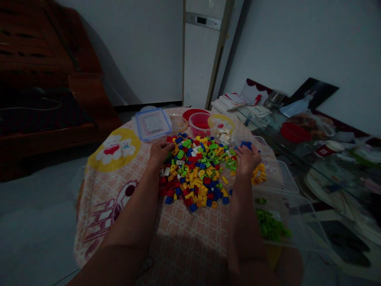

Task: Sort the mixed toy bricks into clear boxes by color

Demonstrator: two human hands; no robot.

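Note:
A heap of small coloured building bricks in red, blue, yellow, green and white lies on a round table with a patterned cloth. My left hand rests at the heap's left edge, fingers curled onto the bricks. My right hand is at the heap's right edge, fingers bent over a few blue bricks. I cannot make out what either hand grips.
Behind the heap stand a clear box with a blue-rimmed lid, a red tub and a red lid. Clear boxes on the right hold yellow bricks and green bricks. A cluttered glass table is further right.

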